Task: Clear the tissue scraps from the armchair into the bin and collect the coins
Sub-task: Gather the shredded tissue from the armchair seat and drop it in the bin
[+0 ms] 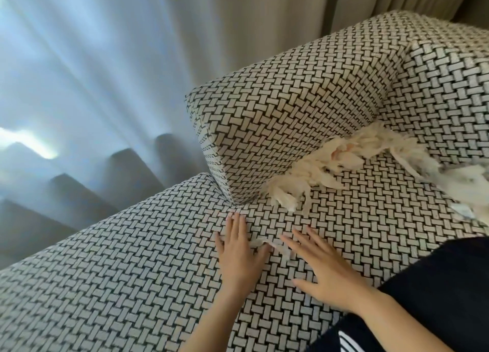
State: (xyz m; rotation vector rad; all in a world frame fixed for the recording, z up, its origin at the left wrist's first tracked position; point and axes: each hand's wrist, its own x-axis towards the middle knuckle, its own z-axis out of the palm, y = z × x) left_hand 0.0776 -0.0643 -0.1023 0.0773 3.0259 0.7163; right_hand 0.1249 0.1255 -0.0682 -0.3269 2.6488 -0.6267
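Soft daylight glowing through the sheer curtain [92,60] at left, a blown-out patch low on it, armchair [291,118] evenly lit with faint shadows, tissue scraps [344,163] smeared by motion blur, wide-angle tilt and bending at the edges

Tissue scraps [344,163] lie on the armchair [132,272] seat, against its armrest [291,108]

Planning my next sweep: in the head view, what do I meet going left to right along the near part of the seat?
left hand → loose tissue strip → right hand → dark clothing
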